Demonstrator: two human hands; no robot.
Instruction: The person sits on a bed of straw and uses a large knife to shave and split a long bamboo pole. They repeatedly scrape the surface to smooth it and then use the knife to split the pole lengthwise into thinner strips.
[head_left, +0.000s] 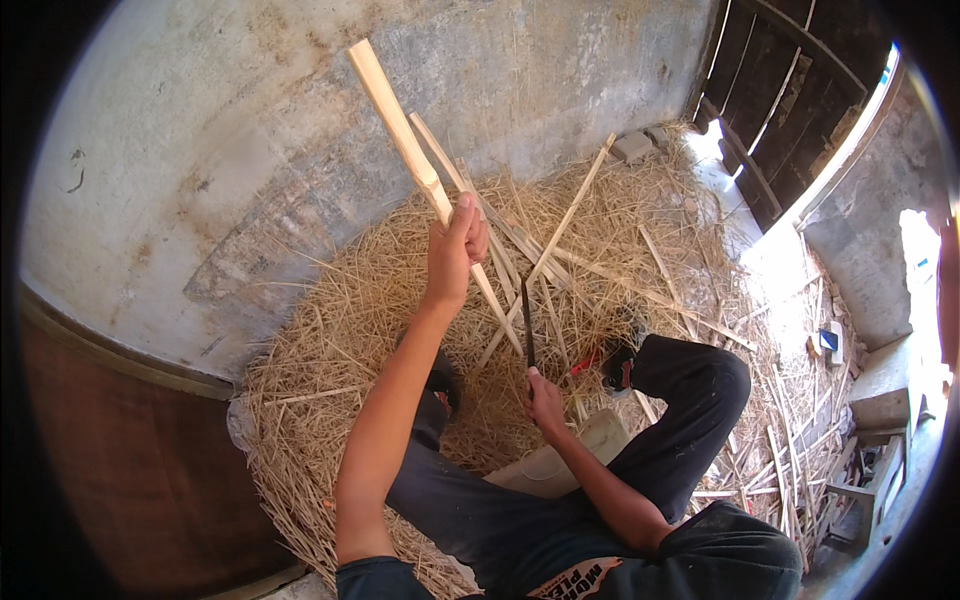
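In my left hand [458, 250], fingers closed around it, is a long pale split bamboo slat [393, 112]. Its broad end points up to the far left, and its lower end slants down toward the knife. My right hand [543, 402] grips the handle of a knife [528, 318] with a long, narrow, dark blade pointing away from me. The blade lies close to the slat's lower end; whether they touch I cannot tell. Beyond my hands, a loose bamboo strip [577, 207] and several others lean over a heap of shavings [330, 350].
Between my bent legs sits a pale container [560, 462]. A stained wall [270, 120] rises behind the heap. Grey blocks [632, 148] lie at the wall's foot, near a dark plank door [780, 90]. At right are a small blue-and-white object [830, 343] and a wooden frame [868, 492].
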